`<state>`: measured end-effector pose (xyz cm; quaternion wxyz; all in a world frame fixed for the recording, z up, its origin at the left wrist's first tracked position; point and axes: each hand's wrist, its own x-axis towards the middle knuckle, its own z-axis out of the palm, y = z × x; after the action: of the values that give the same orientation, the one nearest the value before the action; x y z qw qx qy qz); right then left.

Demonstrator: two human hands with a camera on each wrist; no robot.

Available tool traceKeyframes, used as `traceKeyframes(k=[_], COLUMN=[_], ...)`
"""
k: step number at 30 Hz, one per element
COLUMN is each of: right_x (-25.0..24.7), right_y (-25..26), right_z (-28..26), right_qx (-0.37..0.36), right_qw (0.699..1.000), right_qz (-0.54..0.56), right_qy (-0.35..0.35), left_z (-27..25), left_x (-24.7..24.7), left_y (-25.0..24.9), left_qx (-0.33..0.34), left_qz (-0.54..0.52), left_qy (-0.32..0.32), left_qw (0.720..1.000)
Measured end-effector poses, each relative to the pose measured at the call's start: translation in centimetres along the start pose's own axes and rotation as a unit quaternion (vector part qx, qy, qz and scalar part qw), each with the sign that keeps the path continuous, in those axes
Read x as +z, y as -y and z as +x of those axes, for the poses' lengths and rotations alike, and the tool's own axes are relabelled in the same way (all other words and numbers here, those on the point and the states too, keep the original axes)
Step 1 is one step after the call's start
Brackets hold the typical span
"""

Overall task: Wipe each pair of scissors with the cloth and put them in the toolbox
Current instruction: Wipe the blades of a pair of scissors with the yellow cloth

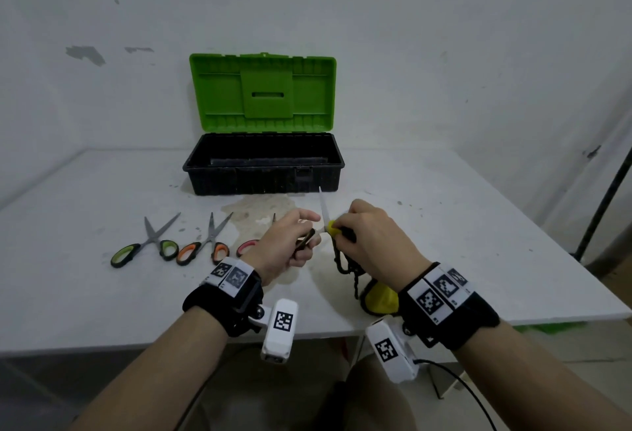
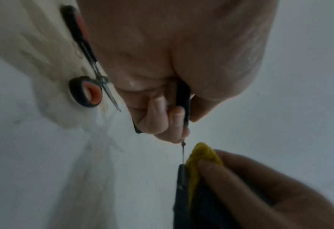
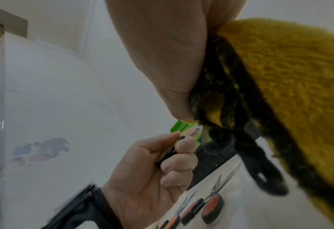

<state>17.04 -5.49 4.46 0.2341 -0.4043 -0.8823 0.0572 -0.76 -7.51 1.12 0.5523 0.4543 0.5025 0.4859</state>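
Observation:
In the head view my left hand (image 1: 304, 235) grips the dark handle of a pair of scissors (image 1: 323, 210), whose blades point up and away. My right hand (image 1: 355, 225) pinches a yellow cloth with a dark edge (image 1: 333, 228) round the base of the blades; the rest of the cloth hangs down to the table (image 1: 379, 297). The left wrist view shows the thin blade (image 2: 182, 152) entering the cloth (image 2: 203, 155). The toolbox (image 1: 263, 188) stands open behind, its green lid (image 1: 263, 92) upright. Its black tray looks bare.
Three more pairs lie in a row at the front left of the white table (image 1: 444, 242): green-handled scissors (image 1: 147, 246), orange-handled scissors (image 1: 205, 246) and red-handled scissors (image 1: 247, 246), partly hidden by my left hand. A dark pole (image 1: 605, 198) stands at the right.

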Motion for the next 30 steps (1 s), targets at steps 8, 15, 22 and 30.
traceKeyframes(k=[8,15,22,30], right_x=[0.8,1.2,0.5,-0.5], right_y=[0.9,1.7,0.8,-1.8], right_z=[0.5,0.4,0.1,0.8], right_qx=[0.015,-0.011,-0.062,0.056], right_qw=[0.999,0.997,0.996,0.995], right_qz=[-0.051,-0.071,-0.065,0.011], right_qy=[0.005,-0.011,0.027,-0.083], left_z=[-0.6,-0.2,-0.1,0.4], left_x=[0.4,0.6,0.3,0.0], left_y=[0.0,0.1,0.9,1.0], left_qx=[0.061,0.071,0.069,0.064], left_qz=[0.096,0.107,0.115,0.079], left_qy=[0.003,0.005,0.003,0.018], left_qw=[0.994,0.992,0.991,0.995])
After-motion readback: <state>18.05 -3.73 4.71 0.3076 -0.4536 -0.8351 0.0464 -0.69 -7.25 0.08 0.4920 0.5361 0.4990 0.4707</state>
